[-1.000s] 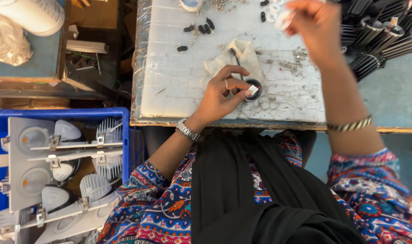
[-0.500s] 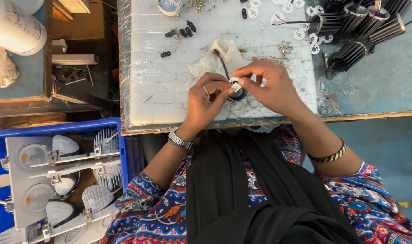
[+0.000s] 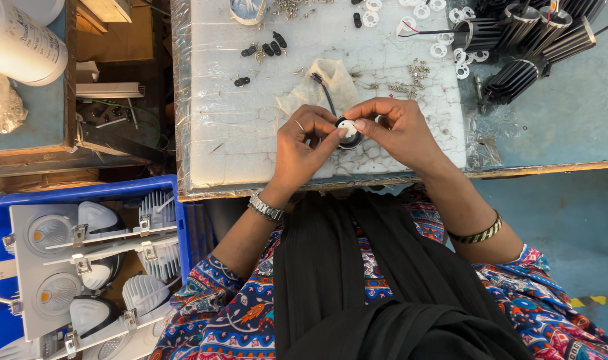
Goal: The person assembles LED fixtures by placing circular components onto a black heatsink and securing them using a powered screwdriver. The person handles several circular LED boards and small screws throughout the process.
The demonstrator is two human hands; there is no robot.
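- White cylindrical container (image 3: 20, 41) with a printed label, lying at top left on the side bench.
- Crumpled clear plastic bag (image 3: 0, 105) just below it.

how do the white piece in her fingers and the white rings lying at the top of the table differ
The white piece is pinched between both hands, left hand and right hand, over a black round part; the white rings lie loose and untouched on the table. The piece looks solid from here; the rings show open centres. Both are small, white and round.
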